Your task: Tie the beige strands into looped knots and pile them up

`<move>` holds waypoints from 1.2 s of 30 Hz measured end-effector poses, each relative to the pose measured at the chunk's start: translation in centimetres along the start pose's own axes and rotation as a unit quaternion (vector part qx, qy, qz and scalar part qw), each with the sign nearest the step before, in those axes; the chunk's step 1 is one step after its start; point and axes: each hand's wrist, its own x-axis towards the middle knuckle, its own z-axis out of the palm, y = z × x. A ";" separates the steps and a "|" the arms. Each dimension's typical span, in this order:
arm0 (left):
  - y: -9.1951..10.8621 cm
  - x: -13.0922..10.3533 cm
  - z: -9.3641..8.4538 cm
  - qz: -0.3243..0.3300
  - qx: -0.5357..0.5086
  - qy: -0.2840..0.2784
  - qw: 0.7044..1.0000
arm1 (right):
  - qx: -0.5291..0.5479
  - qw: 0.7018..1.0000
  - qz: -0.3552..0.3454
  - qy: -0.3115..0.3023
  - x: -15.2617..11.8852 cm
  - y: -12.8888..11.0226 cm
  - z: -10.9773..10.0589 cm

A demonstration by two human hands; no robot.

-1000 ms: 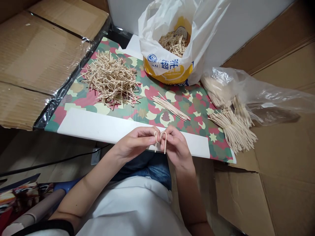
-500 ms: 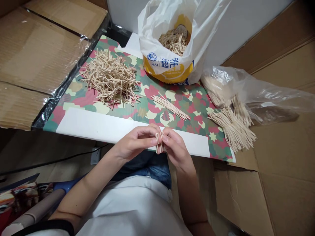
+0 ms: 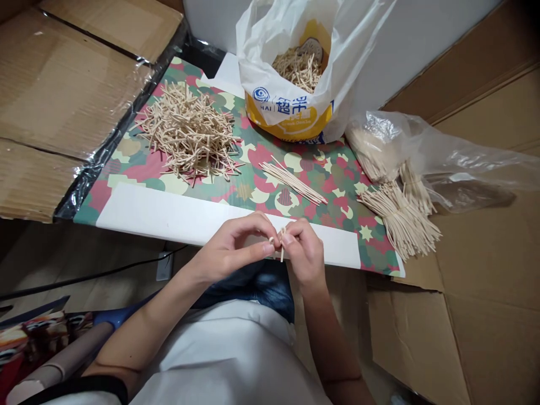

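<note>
My left hand (image 3: 236, 244) and my right hand (image 3: 304, 247) meet at the table's front edge, both pinching with thumb and fingers. A thin pale reed stick (image 3: 282, 253), bent into a small loop at its top, shows in my right hand's pinch, its end hanging straight down. Between my left thumb and forefinger the bent tip of a similar reed stick (image 3: 271, 240) peeks out. How the two pieces cross or join is hidden by my fingertips. Just beyond my hands, several straight reed sticks (image 3: 294, 181) lie side by side on the patterned tabletop (image 3: 253, 194).
A heap of short bent reed pieces (image 3: 189, 135) covers the table's left part. Behind stands a white and yellow plastic bag (image 3: 291, 115) holding more pieces. Tied bundles of long sticks (image 3: 399, 216) and a clear bag (image 3: 459, 163) lie right. Cardboard (image 3: 71, 84) flanks the left.
The two loops, earlier upright side by side between my hands, are now turned and mostly covered by my fingers. My right hand has rotated slightly, its fingers curling closer.
</note>
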 end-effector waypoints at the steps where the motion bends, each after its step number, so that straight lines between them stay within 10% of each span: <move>1: 0.4 0.0 -0.2 0.001 0.031 -0.019 0.999 | -0.039 0.999 -0.028 -0.011 0.1 -0.2 -0.2; 11: 3.1 1.1 -2.3 -0.016 0.185 -0.202 0.962 | -0.173 0.956 -0.129 -0.199 1.4 -2.4 -1.7; 21: 2.5 0.5 -1.5 0.015 0.145 -0.135 0.980 | 0.233 0.941 0.155 -0.189 0.8 -0.8 -0.9; 30: 2.1 0.2 -1.1 0.044 0.261 -0.124 0.956 | 0.070 0.976 0.123 -0.166 0.8 -1.6 -1.6; 36: 0.0 0.1 0.1 -0.001 0.138 0.054 0.989 | -0.016 1.000 -0.002 0.005 0.1 -0.2 0.1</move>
